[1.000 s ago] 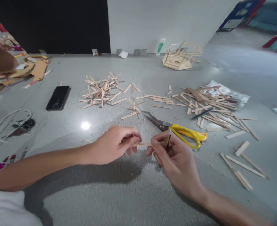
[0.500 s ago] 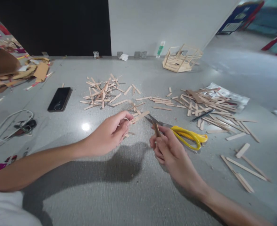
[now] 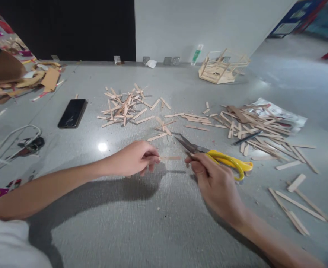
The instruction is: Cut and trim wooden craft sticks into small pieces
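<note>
A pale wooden craft stick (image 3: 171, 158) is pinched in my left hand (image 3: 134, 158), pointing right, a little above the table. Close by on the right, my right hand (image 3: 215, 180) has its fingers closed on another craft stick (image 3: 191, 156), seen almost end-on and mostly hidden. Just beyond that hand lie yellow-handled scissors (image 3: 226, 160), their blades slightly apart and pointing left. Several cut sticks (image 3: 164, 128) rest on the table past my left hand.
A heap of sticks (image 3: 124, 106) lies at centre back, a larger one (image 3: 258, 130) with a pencil and plastic packet at right. A stick-built frame (image 3: 219, 70) and glue tube (image 3: 196, 55) stand by the wall. A phone (image 3: 72, 113) and cables (image 3: 26, 143) lie left.
My left hand has moved slightly nearer to me, and its stick has turned from slanting up to nearly level. My right hand has tipped its stick from upright to almost end-on.
</note>
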`<action>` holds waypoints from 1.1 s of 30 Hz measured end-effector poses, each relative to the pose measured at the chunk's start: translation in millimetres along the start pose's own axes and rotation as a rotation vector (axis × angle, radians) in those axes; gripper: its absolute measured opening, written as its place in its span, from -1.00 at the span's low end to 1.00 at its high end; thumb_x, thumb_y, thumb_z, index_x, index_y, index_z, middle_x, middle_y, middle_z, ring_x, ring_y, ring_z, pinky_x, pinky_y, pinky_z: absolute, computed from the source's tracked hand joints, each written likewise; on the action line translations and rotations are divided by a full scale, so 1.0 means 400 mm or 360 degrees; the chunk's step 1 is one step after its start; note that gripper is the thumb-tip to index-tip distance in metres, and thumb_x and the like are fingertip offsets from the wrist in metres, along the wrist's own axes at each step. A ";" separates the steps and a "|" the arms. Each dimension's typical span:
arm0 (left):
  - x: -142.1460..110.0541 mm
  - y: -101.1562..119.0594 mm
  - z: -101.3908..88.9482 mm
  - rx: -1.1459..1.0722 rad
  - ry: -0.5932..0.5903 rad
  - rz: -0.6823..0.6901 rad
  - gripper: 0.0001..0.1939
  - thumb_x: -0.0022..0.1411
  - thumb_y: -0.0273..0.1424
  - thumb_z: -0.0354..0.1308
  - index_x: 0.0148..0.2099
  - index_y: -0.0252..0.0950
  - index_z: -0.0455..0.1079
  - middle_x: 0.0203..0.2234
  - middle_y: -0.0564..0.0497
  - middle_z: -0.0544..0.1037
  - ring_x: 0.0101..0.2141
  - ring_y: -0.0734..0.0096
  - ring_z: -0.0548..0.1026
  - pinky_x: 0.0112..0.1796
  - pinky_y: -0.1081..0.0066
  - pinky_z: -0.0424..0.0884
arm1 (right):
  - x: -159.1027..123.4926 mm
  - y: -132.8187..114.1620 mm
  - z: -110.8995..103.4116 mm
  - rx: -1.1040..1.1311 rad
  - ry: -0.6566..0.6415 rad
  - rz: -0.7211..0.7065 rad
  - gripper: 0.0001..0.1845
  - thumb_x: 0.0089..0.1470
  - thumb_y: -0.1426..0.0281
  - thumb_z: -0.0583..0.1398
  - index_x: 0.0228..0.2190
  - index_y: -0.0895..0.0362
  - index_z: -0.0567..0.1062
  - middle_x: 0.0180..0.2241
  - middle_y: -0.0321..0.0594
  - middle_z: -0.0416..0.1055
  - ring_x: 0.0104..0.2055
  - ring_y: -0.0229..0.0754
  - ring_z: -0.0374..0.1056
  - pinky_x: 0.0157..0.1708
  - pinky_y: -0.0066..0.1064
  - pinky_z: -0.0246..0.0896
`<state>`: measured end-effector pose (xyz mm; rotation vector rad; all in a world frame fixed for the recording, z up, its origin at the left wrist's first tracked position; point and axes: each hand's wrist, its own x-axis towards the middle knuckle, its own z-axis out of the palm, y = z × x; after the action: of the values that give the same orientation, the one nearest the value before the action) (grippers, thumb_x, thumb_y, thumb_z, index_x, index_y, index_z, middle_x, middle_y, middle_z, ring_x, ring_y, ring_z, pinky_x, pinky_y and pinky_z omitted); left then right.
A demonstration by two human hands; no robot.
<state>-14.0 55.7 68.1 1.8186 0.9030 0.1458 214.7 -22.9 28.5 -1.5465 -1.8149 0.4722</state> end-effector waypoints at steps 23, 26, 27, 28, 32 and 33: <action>0.040 -0.059 0.002 0.0042 -0.0260 0.0006 -0.65 0.38 -0.44 0.01 -0.51 -0.33 0.27 -0.66 0.08 0.43 -0.69 0.53 0.47 -0.72 0.63 0.27 | -0.021 -0.025 0.059 -0.1612 -0.0110 -0.1218 -0.68 0.18 0.64 0.09 -0.08 0.31 0.52 -0.54 -0.31 0.33 -0.55 -0.26 0.26 -0.53 -0.35 0.07; 0.041 -0.056 0.002 0.0060 -0.0258 0.0031 -0.64 0.38 -0.45 0.02 -0.52 -0.33 0.27 -0.68 0.09 0.43 -0.72 0.54 0.45 -0.73 0.63 0.25 | -0.026 -0.035 0.063 -0.1744 -0.0146 -0.1215 -0.67 0.16 0.65 0.08 -0.08 0.35 0.52 -0.54 -0.29 0.32 -0.57 -0.26 0.26 -0.57 -0.36 0.03; 0.042 -0.056 0.003 0.0067 -0.0257 0.0047 -0.63 0.38 -0.45 0.02 -0.52 -0.33 0.27 -0.70 0.09 0.43 -0.72 0.54 0.44 -0.73 0.63 0.25 | -0.027 -0.038 0.064 -0.1775 -0.0164 -0.1200 -0.66 0.15 0.66 0.07 -0.07 0.35 0.52 -0.54 -0.28 0.32 -0.57 -0.25 0.27 -0.57 -0.36 0.03; 0.042 -0.056 0.003 0.0073 -0.0256 0.0064 -0.63 0.38 -0.45 0.02 -0.53 -0.33 0.27 -0.71 0.10 0.42 -0.73 0.55 0.43 -0.72 0.64 0.25 | -0.028 -0.041 0.064 -0.1792 -0.0179 -0.1182 -0.65 0.15 0.67 0.07 -0.08 0.35 0.52 -0.54 -0.28 0.32 -0.57 -0.25 0.27 -0.58 -0.36 0.03; 0.044 -0.062 0.005 0.0074 -0.0237 0.0098 -0.62 0.38 -0.47 0.02 -0.54 -0.33 0.26 -0.74 0.10 0.41 -0.73 0.55 0.45 -0.70 0.65 0.28 | -0.030 -0.044 0.063 -0.1779 -0.0199 -0.1110 -0.64 0.13 0.69 0.07 -0.10 0.31 0.53 -0.55 -0.29 0.33 -0.57 -0.25 0.30 -0.57 -0.37 0.03; 0.044 -0.064 0.005 0.0069 -0.0237 0.0094 -0.61 0.38 -0.47 0.02 -0.54 -0.33 0.26 -0.74 0.10 0.41 -0.72 0.54 0.45 -0.70 0.64 0.29 | -0.030 -0.043 0.063 -0.1770 -0.0194 -0.1098 -0.64 0.12 0.69 0.07 -0.10 0.31 0.53 -0.55 -0.29 0.33 -0.58 -0.26 0.30 -0.57 -0.36 0.03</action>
<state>-13.7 69.6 40.3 1.8705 0.7539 0.0276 185.6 -34.1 19.4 -1.3229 -2.7240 -0.9364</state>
